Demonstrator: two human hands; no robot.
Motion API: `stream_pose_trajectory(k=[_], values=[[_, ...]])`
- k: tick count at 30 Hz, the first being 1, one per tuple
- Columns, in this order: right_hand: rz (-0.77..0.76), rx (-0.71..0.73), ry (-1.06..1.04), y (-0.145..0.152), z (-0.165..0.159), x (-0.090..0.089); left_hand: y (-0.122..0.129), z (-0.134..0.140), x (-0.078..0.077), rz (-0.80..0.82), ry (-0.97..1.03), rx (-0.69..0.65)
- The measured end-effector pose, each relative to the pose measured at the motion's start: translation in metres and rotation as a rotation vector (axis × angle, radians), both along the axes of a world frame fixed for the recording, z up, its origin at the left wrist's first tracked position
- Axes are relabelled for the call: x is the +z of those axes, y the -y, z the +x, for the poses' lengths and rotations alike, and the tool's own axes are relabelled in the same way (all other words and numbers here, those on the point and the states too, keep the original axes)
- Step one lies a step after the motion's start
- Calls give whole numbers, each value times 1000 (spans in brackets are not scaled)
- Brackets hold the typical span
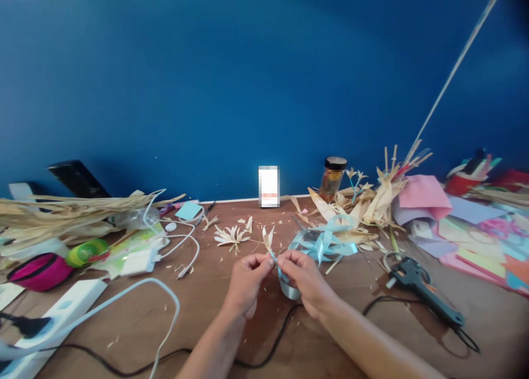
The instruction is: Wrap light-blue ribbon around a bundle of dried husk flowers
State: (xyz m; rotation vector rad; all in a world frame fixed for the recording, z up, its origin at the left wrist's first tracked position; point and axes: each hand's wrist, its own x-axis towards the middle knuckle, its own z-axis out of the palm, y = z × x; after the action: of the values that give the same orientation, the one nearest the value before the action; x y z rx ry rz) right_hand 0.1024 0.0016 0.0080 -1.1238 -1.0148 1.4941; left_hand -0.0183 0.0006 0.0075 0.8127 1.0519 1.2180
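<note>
Above the middle of the brown table, my left hand [250, 280] pinches the base of a small flower of pale dried husk [268, 238], its petals pointing up. My right hand [305, 277] is closed beside it, fingertips on a light blue ribbon [282, 271] that meets the flower's base. From there the ribbon runs down to a shiny loop or roll under the right hand. More loops of light blue ribbon [330, 238] lie just beyond that hand. A larger pale husk flower [232, 236] rests on the table to the left.
A black glue gun [425, 291] lies at right, its cord crossing the front. Dried husks [382, 200], a lidded jar [333, 178] and coloured paper [425, 197] are at back right. A white power strip [66, 318], cables and a pink pouch [40, 271] occupy the left.
</note>
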Motion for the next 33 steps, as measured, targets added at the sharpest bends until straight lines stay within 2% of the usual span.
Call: stream_pose_trajectory(k=[3, 8, 17, 19, 23, 27, 30, 33], values=[[83, -46, 124, -1, 1, -1, 0, 0, 0, 15, -68, 4], [341, -92, 409, 4, 2, -1, 1, 1, -3, 52, -147, 37], [790, -128, 990, 13, 2, -8, 1, -2, -3, -6, -134, 40], [844, -145, 1088, 13, 3, -8, 1, -1, -5, -8, -133, 49], [846, -152, 1166, 14, 3, -6, 3, 2, -6, -30, -62, 43], [793, -189, 1124, 13, 3, -3, 5, 3, -2, -67, 43, 1], [685, -233, 963, 13, 2, 1, 6, 2, 5, -62, 83, -56], [533, -187, 700, 11, 2, 4, 6, -1, 10, -55, 130, -105]])
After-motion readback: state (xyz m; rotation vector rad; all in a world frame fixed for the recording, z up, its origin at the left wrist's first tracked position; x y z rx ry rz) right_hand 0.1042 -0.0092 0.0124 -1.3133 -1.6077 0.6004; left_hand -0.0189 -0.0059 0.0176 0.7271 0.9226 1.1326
